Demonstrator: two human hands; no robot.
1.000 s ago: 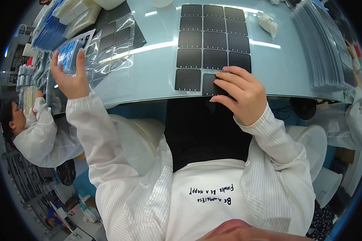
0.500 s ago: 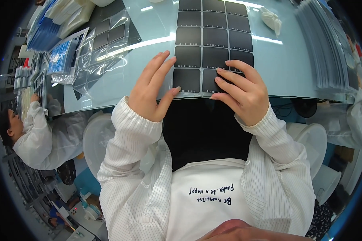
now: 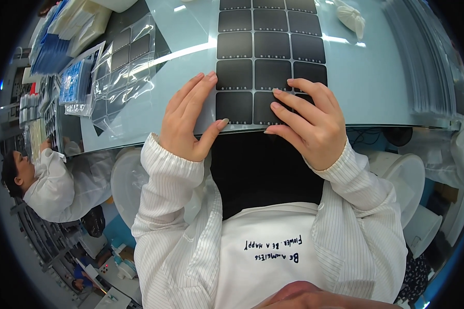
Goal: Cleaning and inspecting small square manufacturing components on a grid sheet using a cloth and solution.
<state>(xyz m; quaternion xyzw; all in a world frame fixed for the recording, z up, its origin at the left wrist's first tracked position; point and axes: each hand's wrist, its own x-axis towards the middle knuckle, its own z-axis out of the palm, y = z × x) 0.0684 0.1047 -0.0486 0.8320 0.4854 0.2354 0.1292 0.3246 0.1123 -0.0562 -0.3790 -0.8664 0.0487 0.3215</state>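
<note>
A sheet of dark, round-cornered rectangles (image 3: pixel 271 45) lies flat on the glass-topped table (image 3: pixel 366 82), set out in three columns with pale lines between them. Along its left edge rests my left hand (image 3: pixel 186 119), fingers stretched out and the thumb on the near-left rectangle's lower edge. My right hand (image 3: pixel 314 116) lies over the near-right part of the sheet, fingers spread, its fingertips on the middle and right columns. It hides most of the near-right rectangle. Neither hand grips anything.
Clear plastic sheets (image 3: pixel 123 72) with dark panels lie to the left, beside blue packets (image 3: pixel 76 82). A tall stack of clear sheets (image 3: pixel 423 67) stands at the right. A knotted white bag (image 3: pixel 350 19) sits at the far right. Another person (image 3: pixel 56 180) works at the left.
The view has shifted slightly, and the sheet appears a little nearer. Both hands keep nearly the same pose on the sheet.
</note>
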